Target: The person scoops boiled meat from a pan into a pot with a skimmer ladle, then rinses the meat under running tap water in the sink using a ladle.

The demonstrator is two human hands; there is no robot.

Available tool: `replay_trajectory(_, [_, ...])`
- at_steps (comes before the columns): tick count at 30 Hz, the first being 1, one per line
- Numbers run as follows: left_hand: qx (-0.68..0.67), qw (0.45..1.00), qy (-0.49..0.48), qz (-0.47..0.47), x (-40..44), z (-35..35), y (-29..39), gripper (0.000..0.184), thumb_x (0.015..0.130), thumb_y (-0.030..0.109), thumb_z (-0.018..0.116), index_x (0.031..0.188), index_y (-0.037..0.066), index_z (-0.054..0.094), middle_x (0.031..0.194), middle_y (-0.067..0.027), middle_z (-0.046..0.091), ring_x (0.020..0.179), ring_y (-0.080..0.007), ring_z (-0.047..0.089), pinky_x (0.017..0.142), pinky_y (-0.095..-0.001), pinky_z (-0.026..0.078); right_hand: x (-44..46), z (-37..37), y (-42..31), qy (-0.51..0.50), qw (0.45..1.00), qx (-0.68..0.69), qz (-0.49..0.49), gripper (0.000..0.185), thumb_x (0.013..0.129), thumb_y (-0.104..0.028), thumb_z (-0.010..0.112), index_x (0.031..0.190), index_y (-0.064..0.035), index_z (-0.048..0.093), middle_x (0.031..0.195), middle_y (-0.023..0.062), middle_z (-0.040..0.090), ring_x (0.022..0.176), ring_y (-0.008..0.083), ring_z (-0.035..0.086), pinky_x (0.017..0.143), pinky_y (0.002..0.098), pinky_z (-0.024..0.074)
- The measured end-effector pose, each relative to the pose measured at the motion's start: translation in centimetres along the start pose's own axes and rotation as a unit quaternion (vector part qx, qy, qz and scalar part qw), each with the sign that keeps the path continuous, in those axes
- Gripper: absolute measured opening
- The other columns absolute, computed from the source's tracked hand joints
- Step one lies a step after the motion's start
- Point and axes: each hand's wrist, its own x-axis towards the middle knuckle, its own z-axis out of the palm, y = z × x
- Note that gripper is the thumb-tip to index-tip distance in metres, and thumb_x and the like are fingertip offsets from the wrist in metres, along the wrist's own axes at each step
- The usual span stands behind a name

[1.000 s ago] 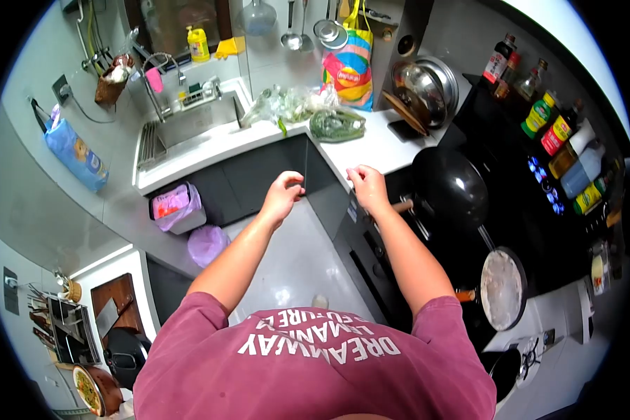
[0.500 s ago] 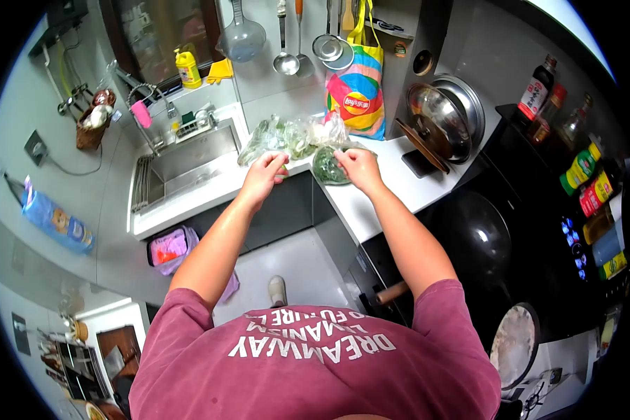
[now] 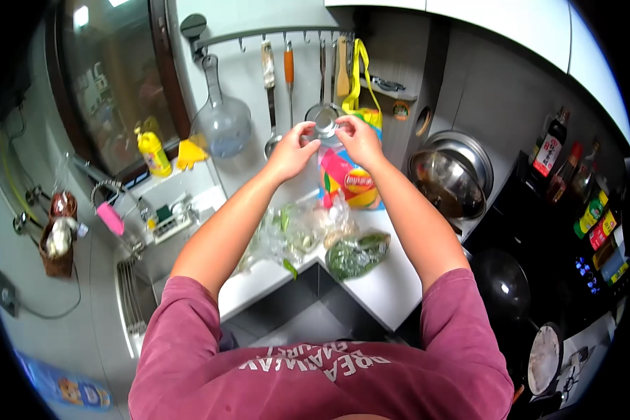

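Observation:
My left hand (image 3: 294,150) is raised in front of the wall, its thumb and curved fingers apart with nothing visible between them. Level with it, my right hand (image 3: 359,142) has its fingers curled but apart, overlapping the top of the colourful shopping bag (image 3: 357,183). Between the two sets of fingertips appears a round metal strainer (image 3: 324,119), hanging from the wall rail (image 3: 273,31). Whether the fingertips touch it cannot be made out. Below the hands, plastic bags of green vegetables (image 3: 297,231) and a bag of dark greens (image 3: 357,255) lie on the white counter (image 3: 392,294).
On the left are a sink (image 3: 157,269), a yellow bottle (image 3: 152,152) and a hanging clear ladle-like scoop (image 3: 222,126). At right stand metal lids (image 3: 448,178), a black wok (image 3: 500,283), sauce bottles (image 3: 549,150) and a pan (image 3: 544,358).
Both hands have risen from above the floor, past the counter, to the hanging utensils. The view has tilted up, bringing the rail and upper cabinets into sight.

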Motion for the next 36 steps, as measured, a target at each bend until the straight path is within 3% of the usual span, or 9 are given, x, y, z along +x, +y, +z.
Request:
replay_trajectory(8, [0.251,0.944,0.087,0.196,14.9,-3.0,1.9,0.054,0.083,0.021,0.064,0.131,0.005,0.044,0.132,-0.0184,0.048,0.121,-0.0344,0.048,0.101,-0.0393,0.039,17.9,0.2,1.8,0.043,0.997,-0.048,-0.052,0.035,0.081,-0.025,0.068,0.11,-0.0055,0.062,0.098,0.0136,0.068,0.092,0.0271,0.065,0.08,0.0355,0.0501])
replay_trajectory(14, [0.409,0.873,0.101,0.244,20.2,-3.3,1.1,0.058,0.08,0.019,0.064,0.132,0.002,0.043,0.138,-0.0196,0.042,0.131,-0.0352,0.037,0.109,-0.0418,0.031,26.5,4.6,7.3,0.047,0.999,-0.007,0.01,0.047,0.078,-0.034,0.071,0.112,-0.0028,0.062,0.104,0.0171,0.067,0.097,0.0301,0.064,0.085,0.0372,0.0496])
replay_trajectory(18, [0.542,0.786,0.151,0.258,22.5,-3.4,0.9,0.063,0.08,0.021,0.063,0.135,0.001,0.04,0.142,-0.0177,0.038,0.136,-0.0336,0.031,0.112,-0.0453,0.026,27.5,4.5,5.6,-0.092,0.986,0.052,0.131,0.041,0.079,-0.032,0.07,0.102,0.0015,0.063,0.081,0.0135,0.069,0.073,0.0226,0.067,0.07,0.0341,0.0522])
replay_trajectory(23, [0.652,0.718,0.145,0.195,24.3,-3.2,-0.2,0.058,0.087,0.023,0.048,0.138,-0.003,0.037,0.146,-0.0158,0.037,0.138,-0.0267,0.029,0.115,-0.047,0.012,28.7,6.0,8.5,-0.024,0.993,0.112,-0.022,0.025,0.087,-0.027,0.06,0.076,-0.0043,0.066,0.064,0.0048,0.065,0.062,0.015,0.062,0.061,0.0312,0.0475])
replay_trajectory(26, [0.655,0.713,0.162,0.189,24.7,-2.9,-0.4,0.057,0.086,0.02,0.045,0.138,-0.002,0.037,0.146,-0.0155,0.036,0.139,-0.0263,0.029,0.115,-0.0479,0.011,28.8,4.5,7.1,-0.078,0.957,0.28,0.016,0.032,0.094,-0.029,0.052,0.082,-0.0021,0.064,0.068,0.0063,0.066,0.06,0.0148,0.057,0.06,0.0304,0.0446])
replay_trajectory(27, [0.665,0.699,0.179,0.192,25.3,-3.0,-0.8,0.069,0.078,0.025,0.058,0.138,-0.001,0.037,0.145,-0.0148,0.037,0.138,-0.0252,0.03,0.115,-0.0471,0.015,28.8,3.5,6.4,-0.082,0.968,0.235,0.005,0.034,0.096,-0.03,0.049,0.083,-0.0017,0.063,0.068,0.0064,0.066,0.062,0.0142,0.057,0.061,0.0295,0.0443])
replay_trajectory(31, [0.632,0.734,0.167,0.184,23.8,-2.4,0.3,0.068,0.08,0.025,0.059,0.138,-0.002,0.036,0.145,-0.015,0.037,0.138,-0.0276,0.029,0.115,-0.0472,0.015,26.3,2.0,6.4,-0.094,0.973,0.208,-0.019,0.035,0.097,-0.03,0.048,0.081,-0.002,0.062,0.066,0.0054,0.064,0.061,0.0127,0.057,0.061,0.0277,0.0435])
replay_trajectory(34, [0.519,0.79,0.139,0.297,20.4,-0.3,1.4,0.055,0.084,0.015,0.057,0.134,-0.001,0.043,0.137,-0.0157,0.047,0.133,-0.0302,0.038,0.111,-0.0455,0.026,21.6,1.2,7.0,-0.038,0.982,0.183,-0.007,0.033,0.095,-0.027,0.052,0.08,-0.0002,0.062,0.065,0.0071,0.064,0.059,0.0125,0.059,0.057,0.0285,0.0466])
replay_trajectory(36, [0.343,0.902,0.072,0.254,17.4,2.5,0.2,0.049,0.086,0.017,0.056,0.132,0.002,0.045,0.128,-0.0176,0.054,0.123,-0.0311,0.048,0.105,-0.046,0.034,17.1,1.1,7.7,0.025,0.967,0.251,0.022,0.029,0.096,-0.022,0.052,0.081,0.0006,0.061,0.066,0.0062,0.063,0.059,0.0116,0.059,0.056,0.0269,0.0477])
